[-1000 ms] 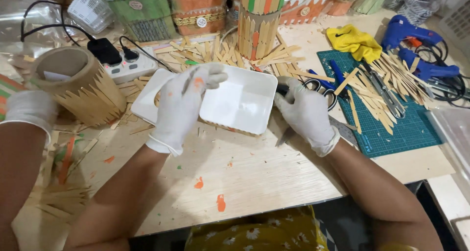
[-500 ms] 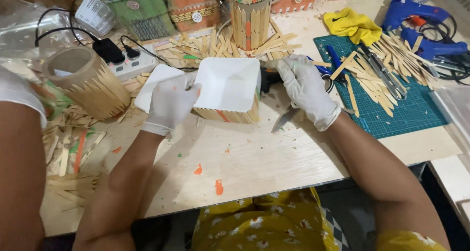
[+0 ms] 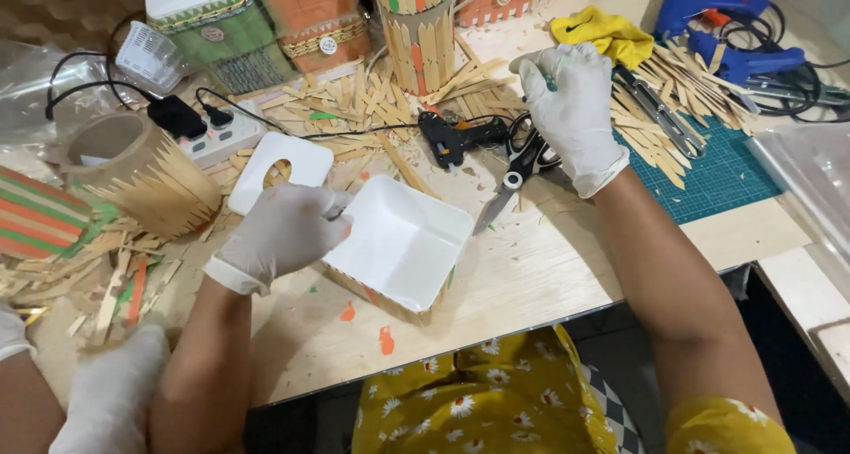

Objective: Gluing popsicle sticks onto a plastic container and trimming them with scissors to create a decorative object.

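My left hand [image 3: 283, 233], in a white glove, grips the left rim of a white square box [image 3: 398, 246]. The box is tilted on the wooden table [image 3: 549, 268], and coloured wooden sticks line its lower side. My gloved right hand [image 3: 575, 109] is off the box, stretched over the loose wooden sticks [image 3: 682, 78] beside the yellow cloth [image 3: 602, 34]. Its wrist lies above the scissors [image 3: 518, 166]. Whether its fingers hold a stick is unclear.
A black glue gun [image 3: 460, 135], a white lid with a hole [image 3: 283, 166], a stick-clad cardboard cylinder [image 3: 142, 171] and a power strip [image 3: 221, 135] lie behind the box. A green cutting mat [image 3: 717, 171] and a blue glue gun [image 3: 717, 11] are at the right. Another person's gloved hand [image 3: 106, 392] rests at the lower left.
The box has come nearer and to the left, held now only by my left hand. My right hand released it and moved away to the stick pile at the far right.
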